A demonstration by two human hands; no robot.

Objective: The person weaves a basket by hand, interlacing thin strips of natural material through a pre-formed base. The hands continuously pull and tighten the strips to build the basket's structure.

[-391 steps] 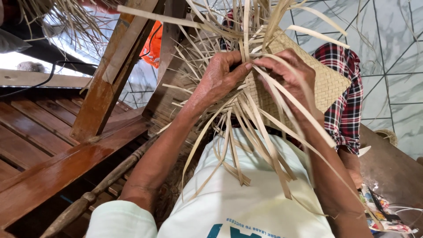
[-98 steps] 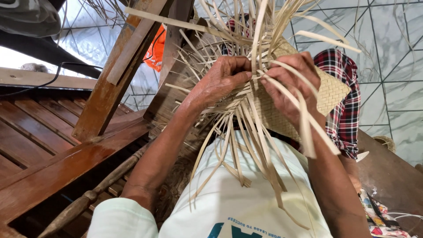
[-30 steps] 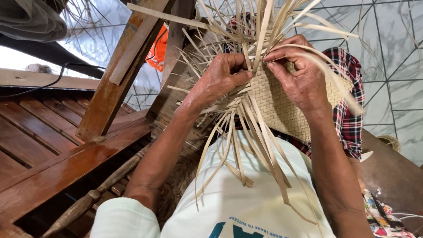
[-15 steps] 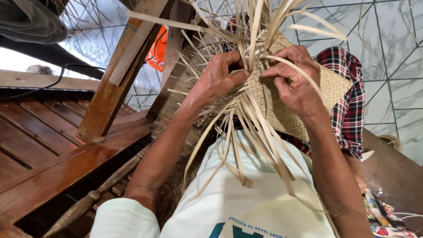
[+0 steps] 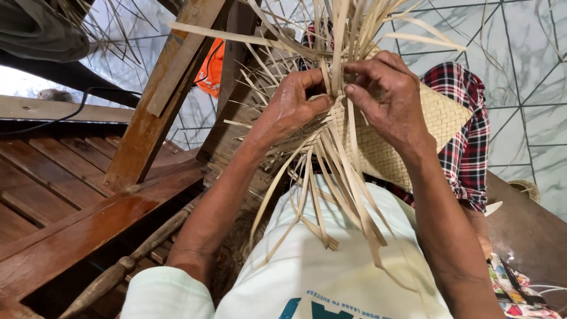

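A half-woven mat of pale straw strips (image 5: 434, 121) rests over my lap, its finished checkered part to the right. Many loose strips (image 5: 331, 195) hang down over my white shirt and others stick up at the top. My left hand (image 5: 292, 106) pinches strips at the woven edge, fingers curled on them. My right hand (image 5: 387, 100) grips a strip just beside it, thumb and fingers pressed on the weave. The two hands nearly touch at the centre.
Red checkered cloth (image 5: 466, 147) covers my leg under the mat. A slanted wooden beam (image 5: 159, 100) and dark wooden planks (image 5: 65, 201) lie at the left, with a turned wooden stick (image 5: 130, 260) below. An orange object (image 5: 211, 74) sits behind the beam. Grey tiled floor (image 5: 525, 71) at right.
My right hand has shifted up and left along the woven edge, closing in on my left hand. The strips it bent over moved with it. My left hand stays in place.
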